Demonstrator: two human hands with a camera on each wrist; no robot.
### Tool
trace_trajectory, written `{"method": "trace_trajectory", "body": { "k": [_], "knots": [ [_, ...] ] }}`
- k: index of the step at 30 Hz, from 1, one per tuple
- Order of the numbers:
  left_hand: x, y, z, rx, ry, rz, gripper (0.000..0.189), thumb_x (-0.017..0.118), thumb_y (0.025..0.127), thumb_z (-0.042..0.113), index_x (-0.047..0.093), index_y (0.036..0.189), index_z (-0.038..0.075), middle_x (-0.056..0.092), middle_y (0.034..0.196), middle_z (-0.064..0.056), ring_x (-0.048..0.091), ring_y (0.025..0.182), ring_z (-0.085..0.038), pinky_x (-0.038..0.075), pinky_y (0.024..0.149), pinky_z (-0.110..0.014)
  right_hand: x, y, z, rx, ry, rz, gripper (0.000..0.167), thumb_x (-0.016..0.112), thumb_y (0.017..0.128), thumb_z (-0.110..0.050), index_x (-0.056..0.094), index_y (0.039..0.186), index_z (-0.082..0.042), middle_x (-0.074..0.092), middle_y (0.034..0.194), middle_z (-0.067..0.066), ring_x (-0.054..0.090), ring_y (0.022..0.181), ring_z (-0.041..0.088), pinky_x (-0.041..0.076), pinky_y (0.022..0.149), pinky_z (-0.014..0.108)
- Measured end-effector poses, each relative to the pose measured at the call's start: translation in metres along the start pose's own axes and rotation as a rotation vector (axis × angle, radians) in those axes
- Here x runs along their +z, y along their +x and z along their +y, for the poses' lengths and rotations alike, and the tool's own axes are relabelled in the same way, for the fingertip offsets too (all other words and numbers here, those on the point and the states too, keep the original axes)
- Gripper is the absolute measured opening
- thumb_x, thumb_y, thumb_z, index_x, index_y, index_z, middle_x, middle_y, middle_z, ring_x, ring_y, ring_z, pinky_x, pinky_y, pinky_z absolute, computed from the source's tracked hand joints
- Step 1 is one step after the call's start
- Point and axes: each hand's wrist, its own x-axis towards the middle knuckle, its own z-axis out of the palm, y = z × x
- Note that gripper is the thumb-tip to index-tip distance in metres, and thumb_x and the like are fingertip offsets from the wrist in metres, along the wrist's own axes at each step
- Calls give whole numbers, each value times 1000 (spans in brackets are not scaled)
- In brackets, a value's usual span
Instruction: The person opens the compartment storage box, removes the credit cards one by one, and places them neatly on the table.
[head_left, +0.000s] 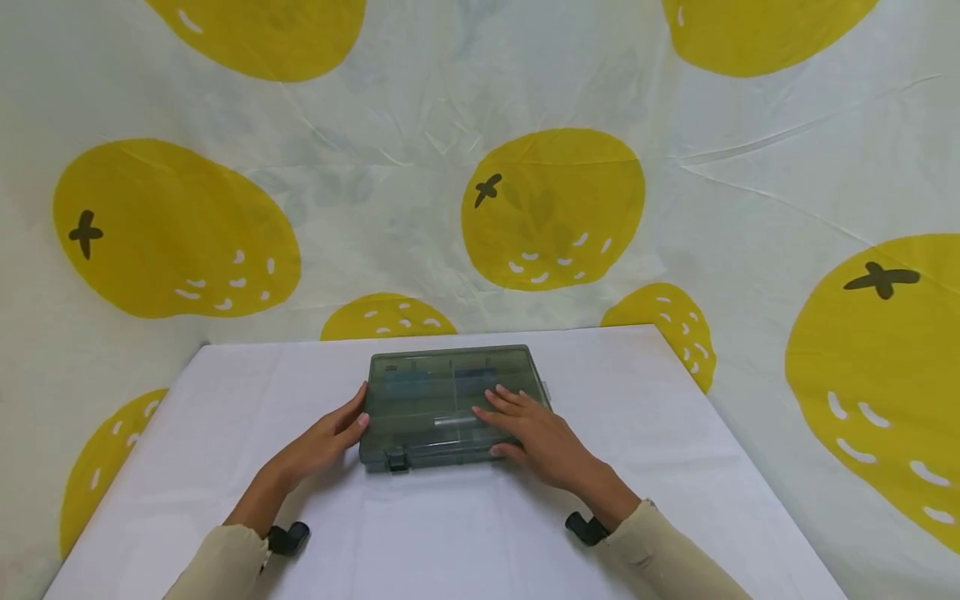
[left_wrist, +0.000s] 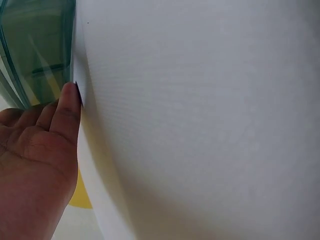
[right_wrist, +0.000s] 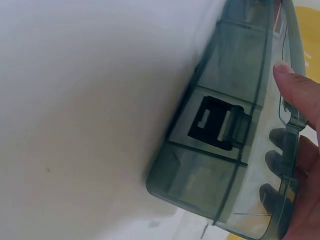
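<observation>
A translucent grey-green plastic organizer box (head_left: 420, 425) lies flat on the table with its lid down. Dividers show through its lid, and a latch (head_left: 397, 460) sits at the left of its front side. My left hand (head_left: 324, 435) rests against the box's left side, fingers fairly straight and thumb at the edge. Across the right part of the lid my right hand (head_left: 536, 437) lies with spread fingers, its thumb near the front edge. From the right wrist, a dark latch (right_wrist: 220, 122) shows on the box's wall, and fingertips (right_wrist: 274, 162) appear through the clear plastic.
A white cloth covers the table (head_left: 450, 533). Behind and around it hangs a pale curtain (head_left: 375, 208) printed with large yellow fruit. Dark wrist-camera mounts (head_left: 288, 538) sit at both sleeve cuffs.
</observation>
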Motion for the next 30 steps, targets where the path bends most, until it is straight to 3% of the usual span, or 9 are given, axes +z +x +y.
{"method": "trace_trajectory", "body": {
  "k": [6, 13, 17, 23, 26, 30],
  "knots": [
    [-1, 0, -3, 10, -25, 1, 75, 41, 114, 49, 0, 172, 25, -2, 181, -5, 0, 167, -38, 14, 132, -64, -7, 2, 0, -3, -3, 26, 65, 78, 96, -33, 55, 157, -26, 47, 166, 3, 41, 158, 26, 38, 126, 50],
    [-3, -3, -6, 35, -106, -31, 71, 39, 115, 47, -1, 172, 31, -3, 181, -6, 2, 166, -39, 25, 128, -63, -14, 4, 0, -12, -8, 62, 62, 80, 95, -32, 60, 153, -26, 55, 160, 5, 47, 155, 26, 51, 116, 50],
    [-3, -3, -9, 51, -143, -54, 69, 38, 116, 45, -2, 171, 33, -3, 181, -8, 4, 166, -41, 27, 127, -63, -17, 5, 3, -22, -19, 92, 61, 82, 93, -31, 62, 151, -26, 59, 157, 3, 50, 152, 26, 52, 114, 51],
    [-4, -4, -10, 77, -193, -72, 71, 45, 115, 40, 4, 172, 34, -1, 181, -2, 2, 167, -37, 23, 129, -63, -25, 10, 7, -94, -51, 208, 58, 86, 90, -27, 68, 145, -21, 69, 147, 2, 61, 141, 27, 57, 107, 49],
    [-3, -3, -11, 87, -187, -72, 73, 52, 113, 33, 8, 172, 33, 8, 181, -2, 10, 167, -37, 21, 130, -64, -31, 14, 10, -128, -56, 277, 55, 87, 88, -26, 72, 140, -19, 73, 140, 1, 67, 134, 28, 60, 103, 48],
    [-1, -4, -10, 86, -165, -72, 77, 58, 111, 24, 12, 173, 27, 22, 178, -12, 24, 163, -43, 25, 128, -64, -41, 19, 15, -141, -24, 323, 53, 87, 87, -25, 73, 138, -18, 75, 137, -1, 69, 131, 29, 60, 102, 49]
  ]
}}
